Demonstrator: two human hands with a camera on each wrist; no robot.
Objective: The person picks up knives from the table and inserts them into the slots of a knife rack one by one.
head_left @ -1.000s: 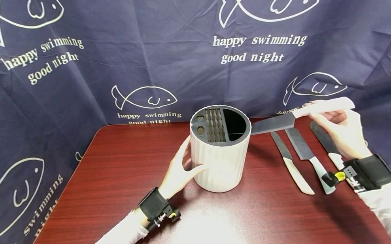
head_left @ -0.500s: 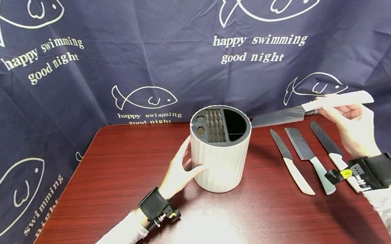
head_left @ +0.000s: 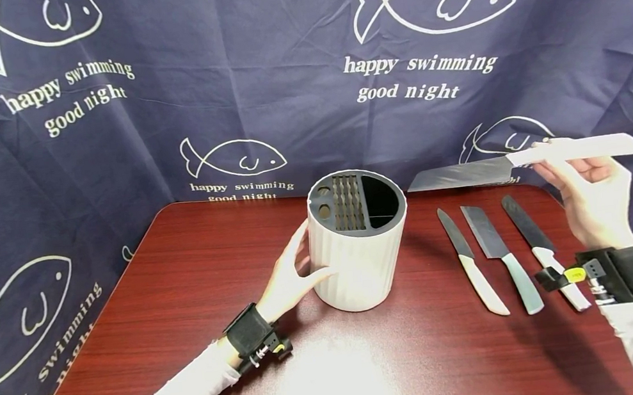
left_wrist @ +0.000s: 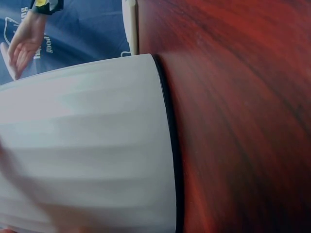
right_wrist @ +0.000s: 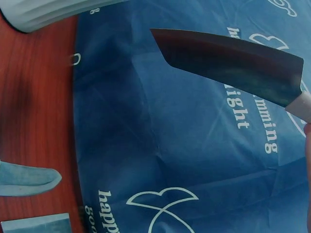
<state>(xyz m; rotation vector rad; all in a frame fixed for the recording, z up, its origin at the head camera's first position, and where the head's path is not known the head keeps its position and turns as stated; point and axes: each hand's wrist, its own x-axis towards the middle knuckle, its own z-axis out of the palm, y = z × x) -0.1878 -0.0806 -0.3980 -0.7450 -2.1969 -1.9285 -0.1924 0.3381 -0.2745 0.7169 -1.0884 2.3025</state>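
Note:
My left hand (head_left: pixel 286 284) holds the side of a white ribbed knife holder (head_left: pixel 359 270), the thumb on its front and the fingers around its left side. The holder stands upright, its dark grey top showing two round holes, wavy slots and a wide dark opening. In my right hand (head_left: pixel 597 200) is the white handle of a wide-bladed kitchen knife (head_left: pixel 464 174), raised above the table's back right. Its blade points left, the tip near the holder's rim. In the right wrist view the blade (right_wrist: pixel 233 65) shows plainly against the cloth, while most of the hand is out of frame.
Right of the holder lie a narrow knife with a cream handle (head_left: pixel 483 286), a small cleaver with a pale green handle (head_left: pixel 523 285) and a white-handled knife (head_left: pixel 559 275). A blue cloth (head_left: pixel 293 84) hangs behind the reddish-brown table (head_left: pixel 196 261).
My right hand has moved right and upward with the knife, drawing the blade tip away from the holder's side. The left hand and the holder have stayed in place.

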